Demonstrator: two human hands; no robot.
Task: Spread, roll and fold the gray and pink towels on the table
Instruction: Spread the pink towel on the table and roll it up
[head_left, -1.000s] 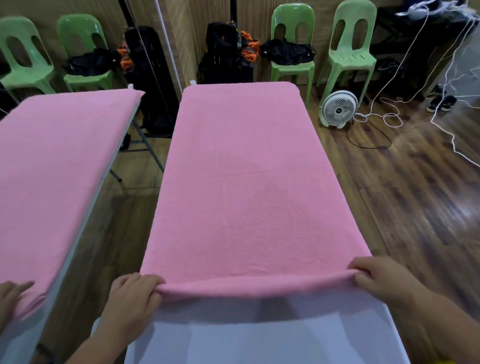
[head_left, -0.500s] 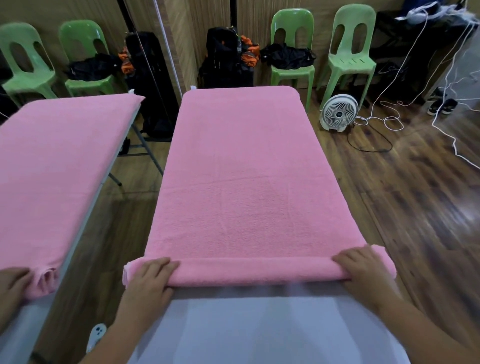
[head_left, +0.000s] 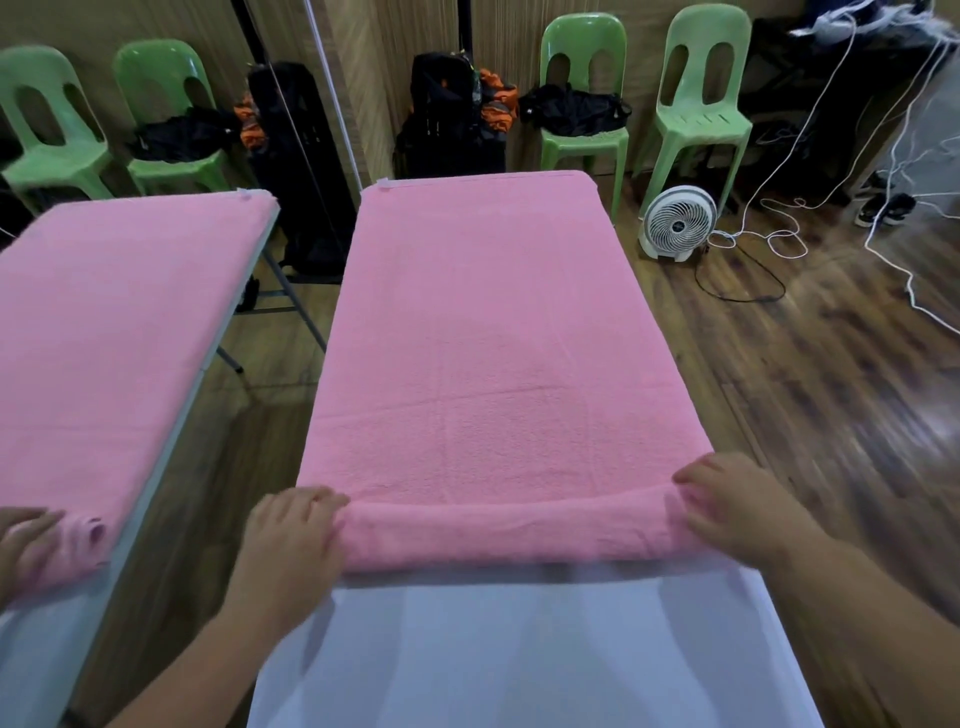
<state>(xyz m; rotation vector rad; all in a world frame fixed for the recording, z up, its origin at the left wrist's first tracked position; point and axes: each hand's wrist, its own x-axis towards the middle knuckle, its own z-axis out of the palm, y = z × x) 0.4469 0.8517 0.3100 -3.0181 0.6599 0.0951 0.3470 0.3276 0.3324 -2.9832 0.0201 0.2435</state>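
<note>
The pink terry-cloth towel (head_left: 498, 364) lies spread along the length of the white-topped table (head_left: 519, 649), its near end already turned up into a soft roll (head_left: 511, 535) that runs crosswise, from the table's left edge to its right. The roll's long axis is therefore side to side, square to the towel's own long axis, which points straight away from the person toward the far end by the green plastic chairs (head_left: 582, 98). The left hand (head_left: 288, 540) presses palm-down on the roll's left end, fingers curled over its top; the right hand (head_left: 737, 512) does the same at the right end, so neither is closed around it, both lying bent over the cloth. The flat, unrolled part lies wholly beyond the hands, so the coming move looks like a push forward, away from the body, with both hands keeping pace so the roll stays square to the edges. The right end sits a touch farther forward than the left, which may want evening out. No gray towel is in view.
</note>
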